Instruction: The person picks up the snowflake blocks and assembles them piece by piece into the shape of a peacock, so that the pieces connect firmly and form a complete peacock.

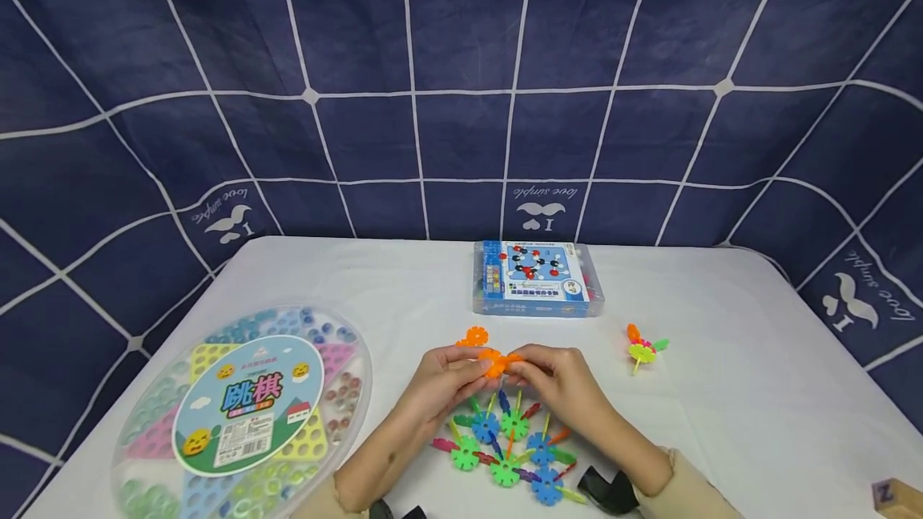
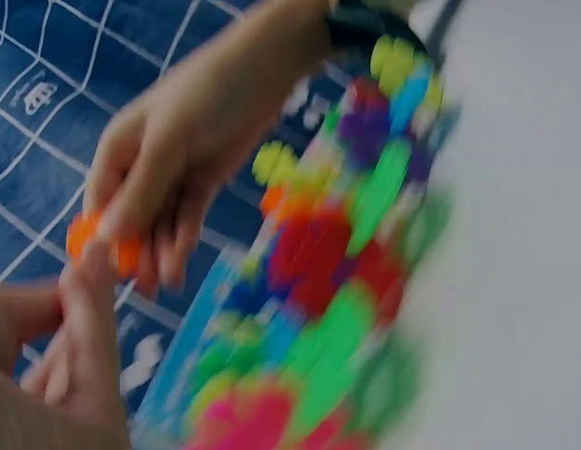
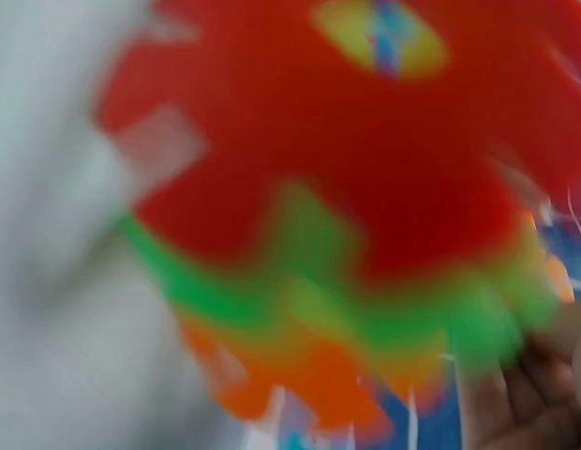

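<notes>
Your left hand [image 2: 82,345], at eight o'clock, and right hand [image 2: 164,178], at ten, hold an orange piece [image 2: 127,255] at nine; blurred colourful pieces [image 2: 314,255] run from one to six, white table [image 2: 515,244] at three.

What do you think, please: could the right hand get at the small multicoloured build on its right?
Probably yes: only white table shows between the right hand and the small multicoloured build, though the hand would likely need to release the orange piece first.

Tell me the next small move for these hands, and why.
Probably a gentle inward push on the orange pieces: the left hand and right hand pinch them from opposite sides, fingertips close together.
</notes>
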`<state>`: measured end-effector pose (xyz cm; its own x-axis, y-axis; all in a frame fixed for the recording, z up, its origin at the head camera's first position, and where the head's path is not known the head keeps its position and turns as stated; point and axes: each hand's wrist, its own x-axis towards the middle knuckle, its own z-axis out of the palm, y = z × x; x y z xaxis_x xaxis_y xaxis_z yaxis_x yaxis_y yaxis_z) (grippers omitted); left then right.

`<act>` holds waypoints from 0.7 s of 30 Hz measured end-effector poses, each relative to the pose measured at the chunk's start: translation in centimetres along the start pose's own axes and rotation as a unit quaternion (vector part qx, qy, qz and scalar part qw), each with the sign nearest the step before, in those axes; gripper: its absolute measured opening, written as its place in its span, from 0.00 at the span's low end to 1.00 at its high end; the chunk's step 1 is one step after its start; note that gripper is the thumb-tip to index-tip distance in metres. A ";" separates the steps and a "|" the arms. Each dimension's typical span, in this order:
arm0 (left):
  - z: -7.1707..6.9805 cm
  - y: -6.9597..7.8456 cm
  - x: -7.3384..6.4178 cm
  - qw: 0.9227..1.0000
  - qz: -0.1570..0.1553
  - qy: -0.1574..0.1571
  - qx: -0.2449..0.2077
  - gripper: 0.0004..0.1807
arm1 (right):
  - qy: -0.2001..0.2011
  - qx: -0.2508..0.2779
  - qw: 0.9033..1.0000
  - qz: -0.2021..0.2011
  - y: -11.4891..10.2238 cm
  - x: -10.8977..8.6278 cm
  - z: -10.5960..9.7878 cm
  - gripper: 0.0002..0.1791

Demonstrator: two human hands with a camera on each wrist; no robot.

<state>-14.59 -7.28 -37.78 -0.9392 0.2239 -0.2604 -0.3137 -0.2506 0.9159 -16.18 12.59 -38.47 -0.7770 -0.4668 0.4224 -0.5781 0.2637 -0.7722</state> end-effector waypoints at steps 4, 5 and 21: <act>-1.4 0.1 1.0 0.993 0.070 0.011 0.095 0.17 | 0.009 0.008 0.999 0.052 -0.3 0.5 -1.9 0.03; -1.8 -0.1 1.2 0.985 0.094 0.029 0.139 0.17 | 0.016 0.005 0.997 0.071 -0.3 0.5 -2.4 0.03; -3.4 -1.8 1.2 0.802 0.165 0.154 0.553 0.12 | -0.022 0.049 0.987 0.149 -0.7 -1.1 -3.9 0.05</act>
<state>-15.65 -9.79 -40.75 -0.9890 0.0316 0.1447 0.1152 0.7784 0.6171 -15.89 16.16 -36.51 -0.8963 -0.4170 0.1506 -0.2973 0.3132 -0.9019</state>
